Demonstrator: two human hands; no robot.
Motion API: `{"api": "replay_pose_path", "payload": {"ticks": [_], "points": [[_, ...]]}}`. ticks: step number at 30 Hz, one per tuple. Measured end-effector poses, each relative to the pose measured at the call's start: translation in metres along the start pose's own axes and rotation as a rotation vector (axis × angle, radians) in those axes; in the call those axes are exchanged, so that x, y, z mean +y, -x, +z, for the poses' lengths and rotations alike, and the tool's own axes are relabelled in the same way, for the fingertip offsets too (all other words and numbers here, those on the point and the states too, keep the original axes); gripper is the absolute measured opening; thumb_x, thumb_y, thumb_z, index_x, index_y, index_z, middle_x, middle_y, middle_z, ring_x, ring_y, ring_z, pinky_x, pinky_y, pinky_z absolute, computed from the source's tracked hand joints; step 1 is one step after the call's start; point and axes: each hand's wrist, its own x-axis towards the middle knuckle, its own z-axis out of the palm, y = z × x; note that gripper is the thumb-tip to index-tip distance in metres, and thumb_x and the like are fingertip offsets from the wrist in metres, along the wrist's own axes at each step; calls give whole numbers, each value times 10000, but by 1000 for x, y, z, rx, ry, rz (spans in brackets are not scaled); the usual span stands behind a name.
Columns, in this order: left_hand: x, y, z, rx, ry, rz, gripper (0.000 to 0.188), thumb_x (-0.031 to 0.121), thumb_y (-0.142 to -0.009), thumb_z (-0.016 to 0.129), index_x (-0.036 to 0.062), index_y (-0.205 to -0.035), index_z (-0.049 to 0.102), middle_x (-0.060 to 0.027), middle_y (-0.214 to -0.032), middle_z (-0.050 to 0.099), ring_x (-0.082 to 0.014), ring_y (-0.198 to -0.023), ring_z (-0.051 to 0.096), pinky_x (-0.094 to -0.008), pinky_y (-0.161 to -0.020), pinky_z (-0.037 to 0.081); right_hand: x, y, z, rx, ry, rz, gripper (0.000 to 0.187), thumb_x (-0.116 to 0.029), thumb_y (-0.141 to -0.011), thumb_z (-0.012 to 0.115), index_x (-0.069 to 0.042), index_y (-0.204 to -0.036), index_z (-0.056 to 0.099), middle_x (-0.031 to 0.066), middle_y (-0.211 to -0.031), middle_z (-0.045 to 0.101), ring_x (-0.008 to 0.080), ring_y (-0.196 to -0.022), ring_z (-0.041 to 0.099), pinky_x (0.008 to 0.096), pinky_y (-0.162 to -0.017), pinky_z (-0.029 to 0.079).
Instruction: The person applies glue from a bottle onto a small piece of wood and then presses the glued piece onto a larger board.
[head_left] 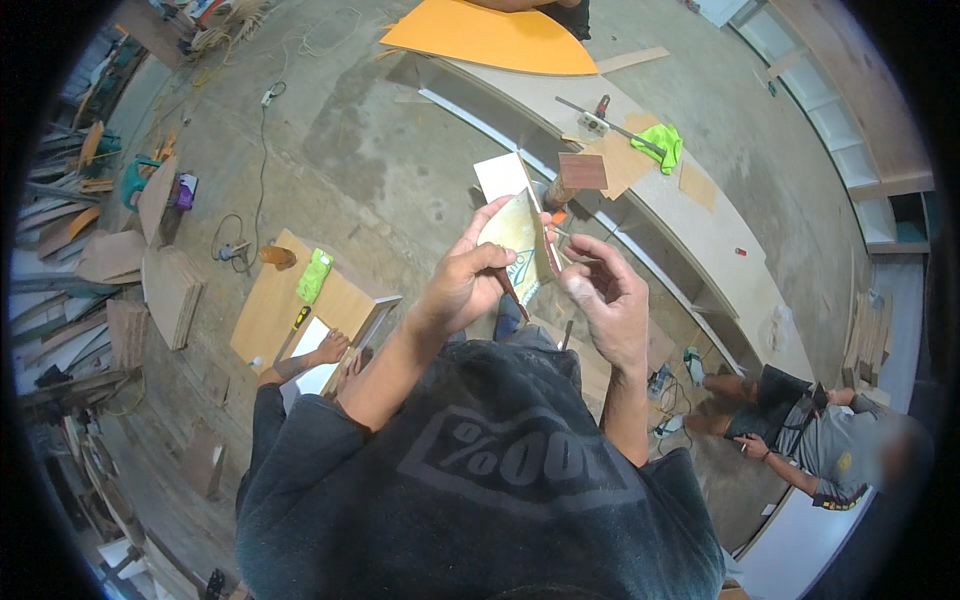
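In front of my chest, my left hand (468, 265) grips a pale yellow folded packet (512, 233) with blue print, thumb across its face. A dark reddish-brown edge shows along its sides. My right hand (605, 295) is at the packet's right edge, thumb and fingers bent into a pinch. White dust marks the thumb. Whatever lies between those fingertips is too small to make out. Just beyond the hands stand a white panel (498, 175) and a brown cylindrical container (553, 196) with a dark red-brown square board (583, 171) on top.
A long curved cabinet (720, 235) sweeps along the right, bearing a green cloth (659, 146). An orange panel (490, 38) lies at the far end. Another person's hand (331, 347) rests by a wooden box (270, 325) at left. A person (800, 430) sits at right. Cables cross the floor.
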Motion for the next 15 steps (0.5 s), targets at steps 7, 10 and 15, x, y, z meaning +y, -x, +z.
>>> {"api": "replay_pose_path", "payload": {"ticks": [7,10,15], "points": [[-1,3,-4,6,-43,-42,788,-7,-814,461,2,-1547,174,-297,-1526,347,-391,-1401,406,-516,-1171,332,10,7,14,15,53,20,398,-75,-875,747,24,-1245,640,98,-1151,664,101,-846,655,242,-770,543],[1,3,-7,-27,-16,-74,829,-6,-761,482,-28,-1536,187,-318,-1533,325,-406,-1415,385,-523,-1180,319,16,8,10,19,-75,105,324,-84,-932,679,21,-1238,651,98,-1169,669,105,-847,658,249,-741,550],[15,4,-3,-127,171,-127,939,42,-651,545,-73,-1517,198,-350,-1535,300,-442,-1444,333,-532,-1213,257,35,10,-2,-14,-461,256,313,-164,-1008,595,47,-1235,638,123,-1164,666,183,-851,690,292,-679,584]]}}
